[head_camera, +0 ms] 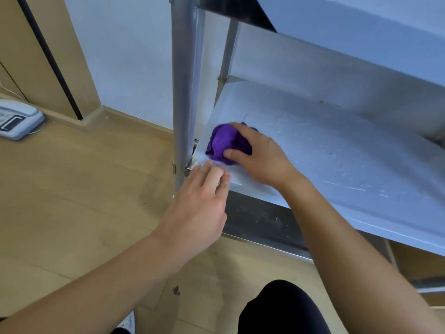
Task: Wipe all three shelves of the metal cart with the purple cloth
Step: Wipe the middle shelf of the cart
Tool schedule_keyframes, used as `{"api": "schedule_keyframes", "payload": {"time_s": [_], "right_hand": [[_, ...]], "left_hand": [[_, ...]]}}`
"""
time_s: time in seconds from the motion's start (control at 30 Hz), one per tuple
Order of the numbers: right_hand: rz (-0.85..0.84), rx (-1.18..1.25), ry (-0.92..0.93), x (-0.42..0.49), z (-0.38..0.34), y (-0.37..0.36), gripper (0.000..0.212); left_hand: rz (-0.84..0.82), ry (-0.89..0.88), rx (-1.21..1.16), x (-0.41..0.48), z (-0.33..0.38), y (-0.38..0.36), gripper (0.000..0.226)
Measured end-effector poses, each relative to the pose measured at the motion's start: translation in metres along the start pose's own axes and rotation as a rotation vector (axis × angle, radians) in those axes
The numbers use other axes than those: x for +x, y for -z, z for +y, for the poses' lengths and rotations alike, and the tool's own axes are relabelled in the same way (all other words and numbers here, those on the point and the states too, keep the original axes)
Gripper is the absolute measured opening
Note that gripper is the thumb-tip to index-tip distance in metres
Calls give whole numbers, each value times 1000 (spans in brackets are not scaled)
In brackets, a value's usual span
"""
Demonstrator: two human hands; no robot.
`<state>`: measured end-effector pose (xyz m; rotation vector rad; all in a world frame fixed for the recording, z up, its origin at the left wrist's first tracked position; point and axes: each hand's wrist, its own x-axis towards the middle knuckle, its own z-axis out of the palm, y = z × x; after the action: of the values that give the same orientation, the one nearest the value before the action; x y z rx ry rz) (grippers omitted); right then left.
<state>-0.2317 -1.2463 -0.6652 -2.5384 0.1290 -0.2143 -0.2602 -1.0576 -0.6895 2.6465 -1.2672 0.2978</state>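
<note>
Knee [284,307] below cart post [184,80]

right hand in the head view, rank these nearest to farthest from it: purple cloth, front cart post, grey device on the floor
1. purple cloth: bunched under the right hand on the shelf.
2. front cart post: upright at the shelf corner, just left of the cloth.
3. grey device: on the wood floor at the far left, by the wall.

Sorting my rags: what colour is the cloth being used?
Purple, a solid shade; the cloth shows in the head view.
</note>
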Motion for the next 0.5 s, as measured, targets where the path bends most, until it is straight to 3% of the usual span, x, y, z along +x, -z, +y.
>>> {"api": "schedule_keyframes", "payload": {"time_s": [0.1, 0.37, 0.5], "right_hand": [[70, -14, 2, -16, -1, -7, 50], [43, 4, -173, 81, 6, 2, 53], [24, -29, -164, 74, 4, 9, 50]], "left_hand": [[-10, 4, -4, 0, 2, -1, 59], [-75, 25, 79, 5, 4, -1, 63], [-79, 50, 65, 10, 6, -1, 60]]}}
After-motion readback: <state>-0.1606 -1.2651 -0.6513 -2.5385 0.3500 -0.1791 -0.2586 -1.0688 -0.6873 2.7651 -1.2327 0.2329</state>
